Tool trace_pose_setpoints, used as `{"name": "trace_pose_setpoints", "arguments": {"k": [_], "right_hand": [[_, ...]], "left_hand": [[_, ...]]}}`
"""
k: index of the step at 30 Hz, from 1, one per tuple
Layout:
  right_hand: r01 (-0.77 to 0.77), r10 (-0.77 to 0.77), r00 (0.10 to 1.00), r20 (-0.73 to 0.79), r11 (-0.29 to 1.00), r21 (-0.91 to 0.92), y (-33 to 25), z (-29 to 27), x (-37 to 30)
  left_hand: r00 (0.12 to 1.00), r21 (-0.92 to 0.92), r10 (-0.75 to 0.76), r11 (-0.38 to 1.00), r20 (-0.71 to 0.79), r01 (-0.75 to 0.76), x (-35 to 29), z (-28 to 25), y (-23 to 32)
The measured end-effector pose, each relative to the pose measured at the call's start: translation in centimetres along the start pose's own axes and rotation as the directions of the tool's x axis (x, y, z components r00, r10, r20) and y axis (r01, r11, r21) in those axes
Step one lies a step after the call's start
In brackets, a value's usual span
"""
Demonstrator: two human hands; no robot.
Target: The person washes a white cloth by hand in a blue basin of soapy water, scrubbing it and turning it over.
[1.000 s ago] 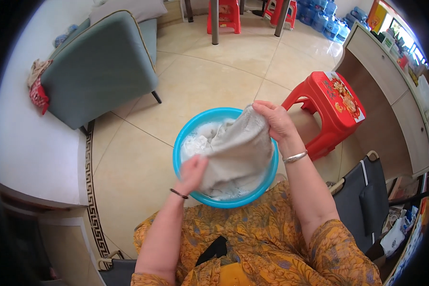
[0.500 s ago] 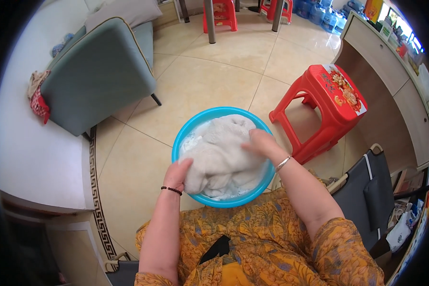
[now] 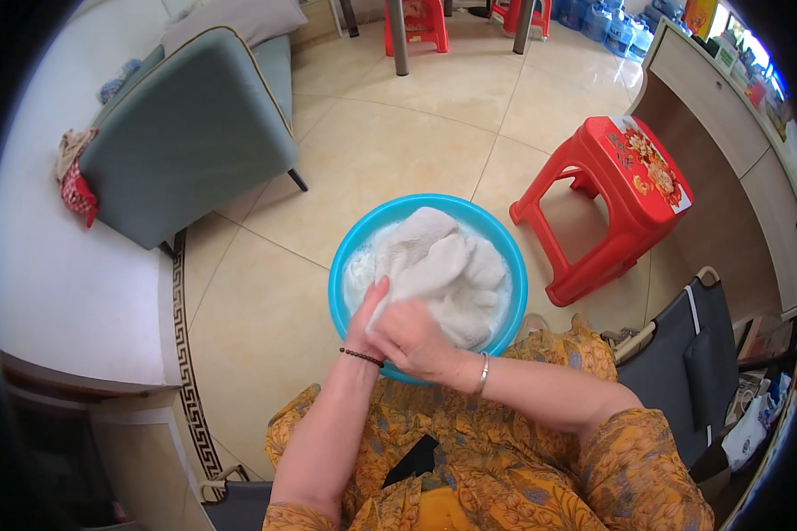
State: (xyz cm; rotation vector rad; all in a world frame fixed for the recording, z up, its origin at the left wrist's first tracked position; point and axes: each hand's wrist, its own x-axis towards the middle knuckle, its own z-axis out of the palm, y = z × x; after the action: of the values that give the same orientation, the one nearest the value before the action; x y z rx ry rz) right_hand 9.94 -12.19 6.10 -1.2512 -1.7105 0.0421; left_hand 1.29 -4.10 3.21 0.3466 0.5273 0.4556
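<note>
Tiled floor (image 3: 257,305); cloth (image 3: 436,267) slants away rightward; right grip (image 3: 418,338) curled on it, left grip (image 3: 363,326) unclear.

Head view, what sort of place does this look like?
Probably a room in a home, perhaps a living area: there's a grey-blue upholstered seat with a cushion on it, a red plastic stool, and a blue basin of soapy washing.

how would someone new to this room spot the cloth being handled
Left of the nearest red stool, find the round blue basin. The cloth lies bunched inside, its near end at the left hand and right hand. Its thick, off-white folds rise above the white suds beside it.
</note>
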Motion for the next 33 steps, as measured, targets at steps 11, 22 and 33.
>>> {"name": "trace_pose_setpoints", "arguments": {"k": [11,22,33], "right_hand": [[-0.768,0.801,0.597,0.045,0.587,-0.255,12.5,-5.3,1.0],[-0.46,0.499,0.713,0.492,0.863,-0.208,5.2,-6.4,-0.2],[-0.19,0.216,0.949,0.23,0.973,-0.128,1.6,-3.3,1.3]], "left_hand": [[0.988,0.311,0.151,0.941,-0.037,-0.132,-0.6,1.3,-1.0],[0.991,-0.044,0.027,0.998,-0.129,-0.033,0.3,-1.1,1.4],[0.971,0.064,0.189,0.981,-0.144,-0.182,0.0,1.5,0.2]]}}
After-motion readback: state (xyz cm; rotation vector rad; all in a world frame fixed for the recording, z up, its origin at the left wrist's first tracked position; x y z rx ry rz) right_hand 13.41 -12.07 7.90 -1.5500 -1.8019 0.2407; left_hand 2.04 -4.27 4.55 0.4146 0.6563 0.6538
